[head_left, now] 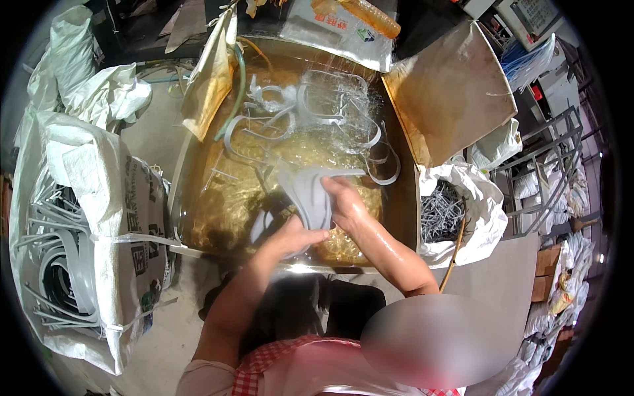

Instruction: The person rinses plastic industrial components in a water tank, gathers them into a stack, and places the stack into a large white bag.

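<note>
Pale grey strips (313, 200), flat and gently curved

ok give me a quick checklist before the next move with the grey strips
1. Right hand on the grey bundle: ok, gripping it.
2. Left hand on the bundle: ok, at its lower part.
3. Tub clear of loose strips: not ok, several lie spread at its far end.
4. Left white sack open: ok, coiled strips show inside.
5. Number of strips in the bundle: cannot tell, they overlap.
</note>
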Demonstrator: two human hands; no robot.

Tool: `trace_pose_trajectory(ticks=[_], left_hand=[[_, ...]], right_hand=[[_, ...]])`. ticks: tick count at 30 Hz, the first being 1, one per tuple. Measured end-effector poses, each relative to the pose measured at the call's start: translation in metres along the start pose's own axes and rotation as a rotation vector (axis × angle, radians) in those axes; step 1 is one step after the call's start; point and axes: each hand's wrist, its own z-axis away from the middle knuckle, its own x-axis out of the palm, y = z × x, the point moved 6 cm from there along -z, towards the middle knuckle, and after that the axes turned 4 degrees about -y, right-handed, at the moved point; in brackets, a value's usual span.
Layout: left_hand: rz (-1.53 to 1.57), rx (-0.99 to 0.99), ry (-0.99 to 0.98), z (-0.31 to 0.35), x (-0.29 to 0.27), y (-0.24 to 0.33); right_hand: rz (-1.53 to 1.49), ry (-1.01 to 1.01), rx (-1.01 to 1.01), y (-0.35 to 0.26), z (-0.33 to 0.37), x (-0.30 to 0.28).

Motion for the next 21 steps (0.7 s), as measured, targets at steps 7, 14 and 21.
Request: trace_pose_trajectory(ticks=[7, 14, 21], left_hand=[[0.614, -0.202, 0.080, 0.005, -0.013, 0.000], [0.930, -0.285, -0.472, 0.025, 0.030, 0.020], [0.796, -0.335, -0.204, 0.028, -0.007, -0.006]], right_hand=[[1.573, -0.001, -0.850, -0.070, 0.023, -0.004], [1.516, -0.737, -0.553, -0.034, 0.008, 0.043], [1.536, -0.774, -0.133, -0.016, -0.013, 0.033]])
